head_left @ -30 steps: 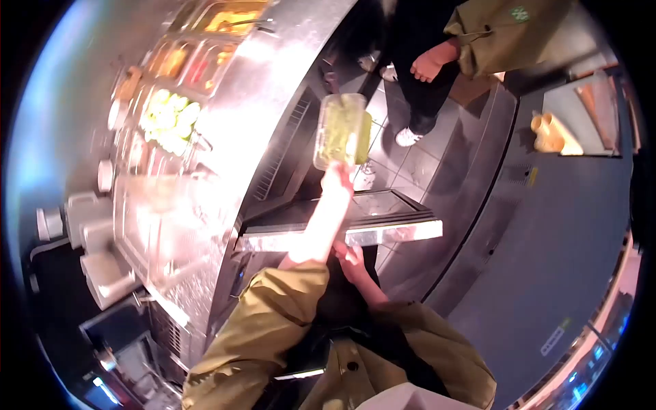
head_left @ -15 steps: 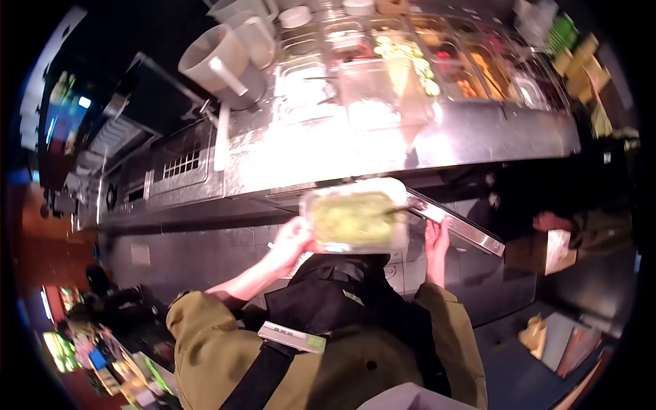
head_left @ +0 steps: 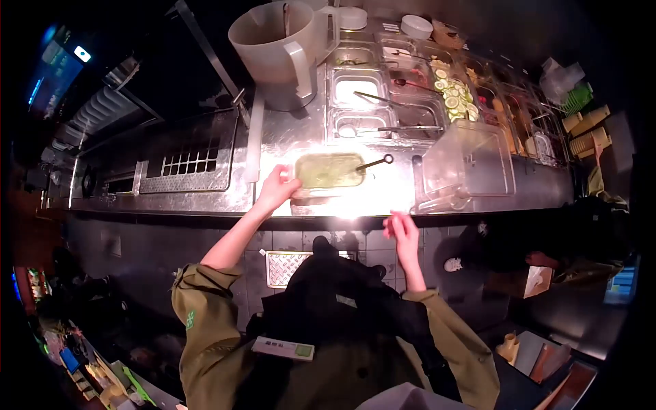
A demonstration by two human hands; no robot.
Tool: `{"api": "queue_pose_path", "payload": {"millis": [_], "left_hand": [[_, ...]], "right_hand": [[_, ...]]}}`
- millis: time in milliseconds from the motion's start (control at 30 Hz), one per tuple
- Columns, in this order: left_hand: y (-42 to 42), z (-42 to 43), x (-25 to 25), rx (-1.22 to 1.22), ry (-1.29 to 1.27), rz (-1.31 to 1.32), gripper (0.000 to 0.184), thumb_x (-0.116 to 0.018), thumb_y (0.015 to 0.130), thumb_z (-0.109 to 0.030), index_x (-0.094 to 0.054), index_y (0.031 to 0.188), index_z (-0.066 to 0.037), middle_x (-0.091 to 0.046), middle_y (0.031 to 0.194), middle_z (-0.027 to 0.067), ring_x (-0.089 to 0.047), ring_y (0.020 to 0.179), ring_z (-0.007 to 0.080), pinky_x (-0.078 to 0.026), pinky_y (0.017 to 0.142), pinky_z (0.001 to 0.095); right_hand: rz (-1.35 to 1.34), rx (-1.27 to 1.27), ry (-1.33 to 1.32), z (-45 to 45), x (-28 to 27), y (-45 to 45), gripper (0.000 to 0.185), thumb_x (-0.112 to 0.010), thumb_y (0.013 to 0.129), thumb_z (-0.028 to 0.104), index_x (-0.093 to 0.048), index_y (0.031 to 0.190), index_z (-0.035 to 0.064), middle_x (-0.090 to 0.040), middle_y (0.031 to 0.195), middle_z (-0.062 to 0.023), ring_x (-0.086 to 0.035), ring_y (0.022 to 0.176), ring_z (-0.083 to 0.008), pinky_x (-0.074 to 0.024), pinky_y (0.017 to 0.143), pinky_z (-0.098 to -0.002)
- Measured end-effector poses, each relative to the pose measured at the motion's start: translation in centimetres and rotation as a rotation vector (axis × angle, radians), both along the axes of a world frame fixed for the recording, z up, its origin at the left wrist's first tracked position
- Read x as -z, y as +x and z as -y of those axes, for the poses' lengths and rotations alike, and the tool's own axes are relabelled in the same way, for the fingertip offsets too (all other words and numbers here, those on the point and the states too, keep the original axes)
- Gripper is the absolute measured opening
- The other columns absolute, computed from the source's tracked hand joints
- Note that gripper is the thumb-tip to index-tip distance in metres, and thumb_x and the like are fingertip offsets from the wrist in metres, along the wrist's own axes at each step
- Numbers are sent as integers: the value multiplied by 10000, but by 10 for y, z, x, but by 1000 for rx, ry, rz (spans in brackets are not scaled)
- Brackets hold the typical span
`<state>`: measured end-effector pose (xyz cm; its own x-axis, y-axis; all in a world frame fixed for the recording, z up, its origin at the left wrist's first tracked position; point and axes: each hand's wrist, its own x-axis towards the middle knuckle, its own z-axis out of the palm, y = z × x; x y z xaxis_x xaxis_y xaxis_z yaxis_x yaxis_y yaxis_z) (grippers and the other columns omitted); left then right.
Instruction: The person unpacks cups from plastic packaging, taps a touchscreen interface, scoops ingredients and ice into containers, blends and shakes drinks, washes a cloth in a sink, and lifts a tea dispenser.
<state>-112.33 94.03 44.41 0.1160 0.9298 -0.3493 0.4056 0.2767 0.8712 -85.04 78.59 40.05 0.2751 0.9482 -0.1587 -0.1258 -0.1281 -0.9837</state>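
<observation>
A clear rectangular food container with pale green contents rests on the bright steel counter. A dark-handled utensil leans out of its right side. My left hand grips the container's left edge, thumb near the front corner. At the counter's front edge, to the right of the container, my right hand hovers with fingers loosely curled and apart; nothing shows in it. Beyond it stands a clear, lidless-looking plastic bin, nearer to the right hand than to the left.
Large translucent pitchers stand at the back left. Behind the container are several ingredient pans, one holding sliced cucumber. A steel drain grate is at left. A person's hand is near a cardboard box at right.
The container has gone from in front of my body onto the counter, still in my left hand. The slanted metal drawer or door front by my right hand no longer sticks out.
</observation>
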Motion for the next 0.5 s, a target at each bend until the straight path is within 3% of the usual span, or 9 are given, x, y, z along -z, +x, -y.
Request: {"api": "queue_pose_path", "payload": {"millis": [33, 100, 200, 233, 333, 400, 433, 500], "left_hand": [[3, -1, -15, 86, 212, -232, 669, -679, 662, -210, -351, 1180, 56, -539, 957, 248, -575, 838, 293, -453, 791, 376], [2, -12, -27, 410, 853, -511, 913, -752, 557, -315, -275, 1277, -19, -350, 1194, 331, -390, 1122, 390, -273, 964, 472], [22, -27, -49, 944, 820, -561, 1036, -745, 499, -455, -223, 1323, -106, -153, 1317, 314, -164, 1242, 422, -151, 1002, 512], [29, -32, -46, 992, 817, -575, 1057, -749, 490, -439, -184, 1340, -163, -145, 1309, 325, -143, 1240, 445, -120, 995, 551], [46, -41, -46, 1043, 803, -573, 1078, -754, 481, -388, -152, 1347, -168, -200, 1269, 328, -193, 1216, 446, -130, 982, 572], [56, -39, -45, 1093, 749, -613, 1118, -763, 460, -413, -129, 1356, -197, -257, 1225, 327, -240, 1189, 438, -185, 944, 574], [59, -39, -46, 1116, 722, -640, 1139, -767, 450, -426, -117, 1360, -212, -285, 1203, 326, -264, 1175, 434, -213, 926, 574], [60, -37, -49, 1092, 692, -610, 1131, -767, 461, -408, -110, 1361, -214, -319, 1163, 312, -310, 1129, 422, -239, 902, 568]], "right_hand": [[44, 59, 5, -17, -12, -9, 263, -467, 881, 182, -502, 1063, -4, -559, 756, -54, -505, 598, -97, -408, 556, -209], [165, 177, 127, -44, -16, -18, 300, -529, 848, 145, -481, 1094, -19, -512, 700, -11, -448, 599, -56, -375, 546, -193], [224, 187, 77, -73, -44, -30, 391, -592, 781, 118, -462, 1113, -41, -509, 691, -10, -464, 612, -66, -387, 557, -204], [265, 185, 77, -83, -45, -29, 395, -598, 776, 122, -466, 1112, -39, -506, 685, -6, -460, 607, -64, -383, 552, -202], [386, 155, 30, -106, -45, -19, 377, -620, 763, 142, -507, 1077, -32, -519, 673, 3, -465, 608, -55, -374, 549, -197], [289, 134, 54, -111, -48, -17, 326, -621, 762, 149, -546, 1024, -30, -546, 688, -6, -478, 621, -56, -381, 566, -198], [318, 146, 102, -114, -45, -17, 220, -586, 808, 140, -582, 965, -15, -525, 691, 37, -395, 573, -11, -311, 507, -162], [280, 137, 85, -114, -40, -13, 198, -568, 820, 141, -588, 946, -11, -514, 670, 39, -389, 553, -12, -300, 482, -164]]}}
